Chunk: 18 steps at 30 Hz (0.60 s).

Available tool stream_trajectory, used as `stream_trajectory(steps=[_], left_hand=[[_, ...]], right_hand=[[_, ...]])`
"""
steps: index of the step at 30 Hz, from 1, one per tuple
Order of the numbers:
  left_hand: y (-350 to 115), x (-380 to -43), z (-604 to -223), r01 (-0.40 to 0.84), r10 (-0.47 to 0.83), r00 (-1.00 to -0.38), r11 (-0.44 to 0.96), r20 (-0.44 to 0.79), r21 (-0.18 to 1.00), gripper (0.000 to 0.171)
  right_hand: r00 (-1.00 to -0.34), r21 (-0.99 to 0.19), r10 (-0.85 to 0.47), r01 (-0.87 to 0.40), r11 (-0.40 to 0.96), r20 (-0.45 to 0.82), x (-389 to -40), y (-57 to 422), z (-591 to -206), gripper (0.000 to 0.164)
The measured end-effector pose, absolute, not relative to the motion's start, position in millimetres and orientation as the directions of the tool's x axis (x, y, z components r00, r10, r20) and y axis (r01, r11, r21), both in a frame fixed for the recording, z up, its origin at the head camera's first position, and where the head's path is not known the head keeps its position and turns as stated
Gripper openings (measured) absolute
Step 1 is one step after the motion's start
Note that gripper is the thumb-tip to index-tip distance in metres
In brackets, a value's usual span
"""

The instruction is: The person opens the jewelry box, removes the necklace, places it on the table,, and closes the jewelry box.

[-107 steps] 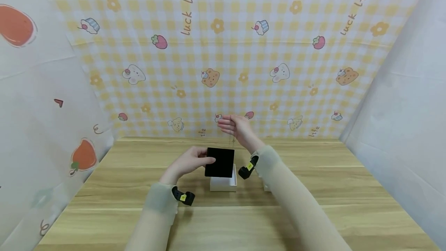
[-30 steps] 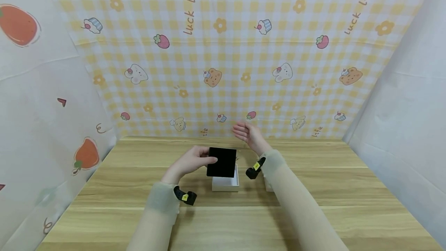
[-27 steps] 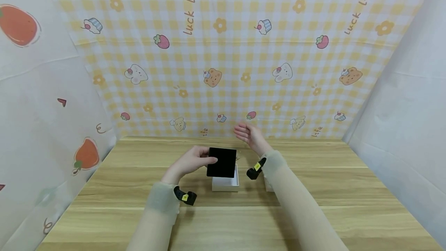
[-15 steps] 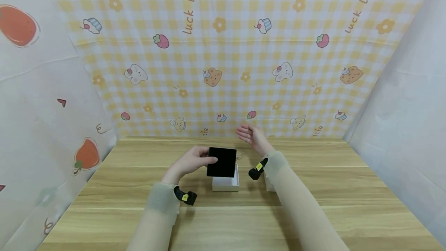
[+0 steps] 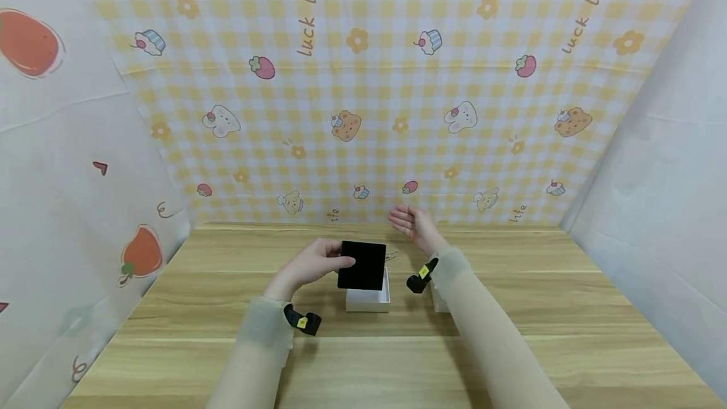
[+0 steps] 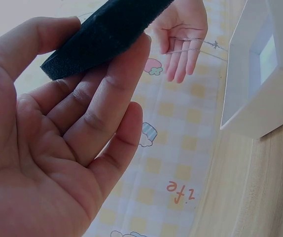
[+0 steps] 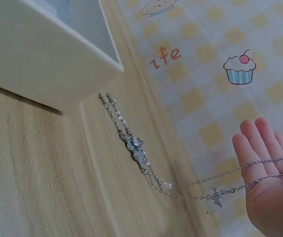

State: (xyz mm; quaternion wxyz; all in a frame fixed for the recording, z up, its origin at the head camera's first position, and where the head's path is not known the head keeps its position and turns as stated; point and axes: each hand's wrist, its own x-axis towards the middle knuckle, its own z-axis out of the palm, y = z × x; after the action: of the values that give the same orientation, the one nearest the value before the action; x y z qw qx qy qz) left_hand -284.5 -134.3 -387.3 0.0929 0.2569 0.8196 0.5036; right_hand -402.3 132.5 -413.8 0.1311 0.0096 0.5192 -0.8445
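Note:
In the head view my left hand (image 5: 311, 262) grips a thin black square foam pad (image 5: 362, 265) by its left edge, thumb in front. The left wrist view shows the pad (image 6: 102, 39) between thumb and fingers, above my curled fingers. Right of it, my right hand (image 5: 414, 223) is raised with its fingers straight, holding a silver necklace (image 7: 135, 145) near the thumb. Two chain strands cross the fingers; the charm-bearing lower part reaches down to the table behind the box. A white open box (image 5: 367, 306) stands below the pad, which partly hides its inside.
Another pale box (image 5: 440, 300) stands on the wooden table (image 5: 363, 365), partly hidden by my right forearm. A patterned yellow-checked cloth (image 5: 363, 163) rises behind the table. White cloths hang at both sides.
My right hand has moved down and to the right, and more of the necklace shows beside the pad, down toward the table. The left hand keeps the pad nearly in place.

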Motion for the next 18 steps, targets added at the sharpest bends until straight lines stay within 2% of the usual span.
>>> stream_trajectory(steps=[18], left_hand=[[-136,-283,-386,0.316,0.500,-0.860,0.375,0.097,0.871,0.034]], right_hand=[[-0.965,-0.870,-0.207,0.238,-0.432,-0.162,-407,144,-430,0.047]])
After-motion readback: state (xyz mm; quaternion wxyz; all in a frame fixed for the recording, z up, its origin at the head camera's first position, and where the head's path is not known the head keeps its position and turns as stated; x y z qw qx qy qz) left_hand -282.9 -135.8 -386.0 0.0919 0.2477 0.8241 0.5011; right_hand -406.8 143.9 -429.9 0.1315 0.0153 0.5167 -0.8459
